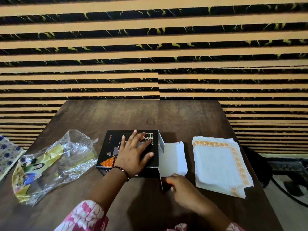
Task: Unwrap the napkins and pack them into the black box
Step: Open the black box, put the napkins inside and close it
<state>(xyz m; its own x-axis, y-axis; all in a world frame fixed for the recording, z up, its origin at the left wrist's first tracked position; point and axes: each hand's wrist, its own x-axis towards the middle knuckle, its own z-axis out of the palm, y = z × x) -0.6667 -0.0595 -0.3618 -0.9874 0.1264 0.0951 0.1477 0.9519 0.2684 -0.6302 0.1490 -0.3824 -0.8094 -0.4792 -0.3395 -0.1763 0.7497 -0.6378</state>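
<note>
A flat black box (110, 147) with orange and grey triangles lies in the middle of the brown table (116, 112). My left hand (133, 154) rests flat on its top, fingers spread. The box's right end is open, and its white flap (173, 157) lies folded out on the table. My right hand (181, 187) sits at the flap's near edge, fingers curled against it. A stack of white napkins (216, 165) with orange borders lies unwrapped to the right of the flap, apart from both hands.
A crumpled clear plastic wrapper (55, 164) with a yellow printed label lies left of the box. A blue-flowered cloth (8, 154) shows at the far left edge. A striped wall stands behind the table; the floor lies to the right.
</note>
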